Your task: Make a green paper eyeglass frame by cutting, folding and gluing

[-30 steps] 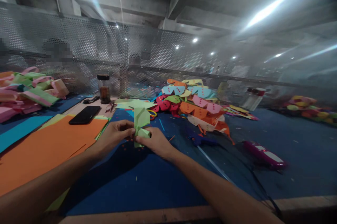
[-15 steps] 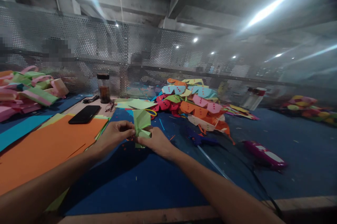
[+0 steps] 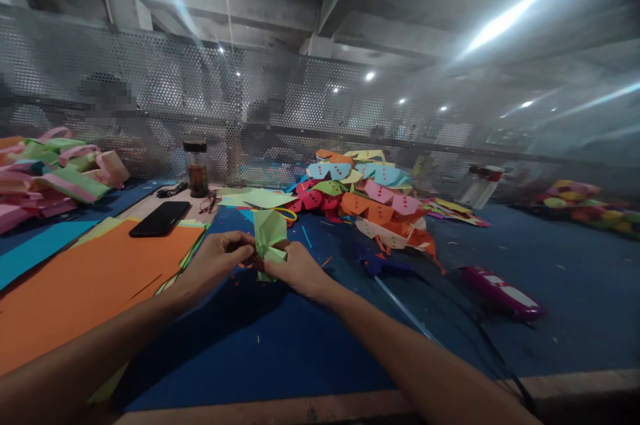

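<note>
A folded piece of light green paper is held upright above the blue table, between both hands. My left hand pinches its left edge with thumb and fingers. From the right, my right hand grips the lower part, its thumb lying across a folded flap. The fingers behind the paper are hidden. Just beyond it lie pale green sheets and a yellow ring-shaped handle, perhaps of scissors.
Left: orange sheets, a black phone, a dark-lidded jar and a pile of paper pieces. Right: colourful dotted paper cut-outs, a blue glue gun with a clear stick, and a purple object. Behind stands a perforated metal screen.
The paper's upper part has bent slightly, and my left fingers have shifted a little along its edge. Both hands stay in nearly the same place.
</note>
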{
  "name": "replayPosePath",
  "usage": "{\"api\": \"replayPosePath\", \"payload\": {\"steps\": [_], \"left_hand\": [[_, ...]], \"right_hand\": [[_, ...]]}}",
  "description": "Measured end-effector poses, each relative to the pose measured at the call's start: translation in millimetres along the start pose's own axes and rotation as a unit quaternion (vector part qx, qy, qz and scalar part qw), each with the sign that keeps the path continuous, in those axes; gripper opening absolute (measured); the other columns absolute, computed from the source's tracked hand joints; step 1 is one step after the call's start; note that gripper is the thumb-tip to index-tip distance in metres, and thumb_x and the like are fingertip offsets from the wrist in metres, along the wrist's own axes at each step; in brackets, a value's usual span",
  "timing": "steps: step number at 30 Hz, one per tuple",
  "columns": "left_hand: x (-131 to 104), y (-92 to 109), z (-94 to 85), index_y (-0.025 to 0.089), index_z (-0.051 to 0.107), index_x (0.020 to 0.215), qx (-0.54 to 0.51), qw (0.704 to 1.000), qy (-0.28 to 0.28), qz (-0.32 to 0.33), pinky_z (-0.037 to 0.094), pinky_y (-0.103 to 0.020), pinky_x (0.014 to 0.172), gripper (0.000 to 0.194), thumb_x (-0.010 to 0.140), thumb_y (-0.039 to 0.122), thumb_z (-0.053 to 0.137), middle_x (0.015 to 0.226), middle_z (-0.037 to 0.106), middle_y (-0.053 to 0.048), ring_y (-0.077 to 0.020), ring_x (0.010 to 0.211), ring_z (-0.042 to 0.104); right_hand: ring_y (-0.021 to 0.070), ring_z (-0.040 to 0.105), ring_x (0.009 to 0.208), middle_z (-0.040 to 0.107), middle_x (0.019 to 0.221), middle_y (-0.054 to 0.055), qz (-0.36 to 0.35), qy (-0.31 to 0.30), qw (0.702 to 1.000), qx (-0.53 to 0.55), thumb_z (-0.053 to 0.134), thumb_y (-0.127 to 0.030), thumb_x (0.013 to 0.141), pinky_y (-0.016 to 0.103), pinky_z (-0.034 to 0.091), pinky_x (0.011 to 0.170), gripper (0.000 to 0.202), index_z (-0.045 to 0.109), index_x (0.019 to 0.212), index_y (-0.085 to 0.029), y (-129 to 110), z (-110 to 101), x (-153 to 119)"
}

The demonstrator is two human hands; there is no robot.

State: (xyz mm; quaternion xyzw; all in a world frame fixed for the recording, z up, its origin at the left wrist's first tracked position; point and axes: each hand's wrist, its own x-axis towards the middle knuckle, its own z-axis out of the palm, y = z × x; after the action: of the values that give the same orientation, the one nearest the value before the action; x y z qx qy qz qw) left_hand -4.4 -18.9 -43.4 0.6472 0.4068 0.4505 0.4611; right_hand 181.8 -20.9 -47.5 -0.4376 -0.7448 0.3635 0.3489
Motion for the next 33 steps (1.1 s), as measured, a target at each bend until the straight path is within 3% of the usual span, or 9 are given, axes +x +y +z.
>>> {"api": "replayPosePath", "payload": {"steps": [11, 19, 27, 33], "left_hand": [[3, -5, -1.2, 0.018, 0.074, 0.076, 0.014, 1.000, 0.002, 0.017, 0.047, -0.027, 0.068, 0.021, 0.077, 0.040, 0.073, 0.070, 0.071, -0.001, -0.0172, 0.069, 0.063], [5, -6, -3.0, 0.018, 0.074, 0.073, -0.001, 1.000, -0.006, 0.017, 0.046, -0.026, 0.065, 0.023, 0.078, 0.041, 0.073, 0.067, 0.068, -0.002, -0.0159, 0.067, 0.061], [9, -6, -9.7, 0.017, 0.071, 0.071, -0.026, 0.998, 0.065, 0.009, 0.042, -0.024, 0.060, 0.026, 0.076, 0.043, 0.075, 0.063, 0.064, 0.001, -0.0127, 0.060, 0.055], [9, -5, -9.9, 0.017, 0.069, 0.070, -0.046, 0.996, 0.081, 0.013, 0.045, -0.024, 0.064, 0.027, 0.075, 0.043, 0.077, 0.064, 0.063, 0.002, -0.0129, 0.064, 0.057]], "right_hand": [[0.0133, 0.056, 0.068, 0.069, 0.081, 0.003, 0.021, -0.004, 1.000, -0.004, 0.067, -0.029, 0.076, 0.021, 0.041, 0.060, 0.022, 0.072, 0.088, -0.012, 1, 1, 0], [0.0107, 0.047, 0.062, 0.058, 0.067, -0.002, 0.019, -0.022, 1.000, 0.008, 0.069, -0.031, 0.077, 0.021, 0.035, 0.056, 0.019, 0.068, 0.076, -0.012, -4, -1, -2], [0.0112, 0.048, 0.064, 0.061, 0.072, 0.000, 0.008, -0.011, 0.998, 0.067, 0.066, -0.051, 0.083, 0.022, 0.035, 0.058, 0.038, 0.071, 0.084, -0.013, 0, 0, 2], [0.0127, 0.055, 0.064, 0.065, 0.071, 0.001, 0.016, -0.025, 0.998, 0.061, 0.074, -0.043, 0.077, 0.022, 0.038, 0.058, 0.031, 0.068, 0.078, -0.013, 2, 1, 0]]}}
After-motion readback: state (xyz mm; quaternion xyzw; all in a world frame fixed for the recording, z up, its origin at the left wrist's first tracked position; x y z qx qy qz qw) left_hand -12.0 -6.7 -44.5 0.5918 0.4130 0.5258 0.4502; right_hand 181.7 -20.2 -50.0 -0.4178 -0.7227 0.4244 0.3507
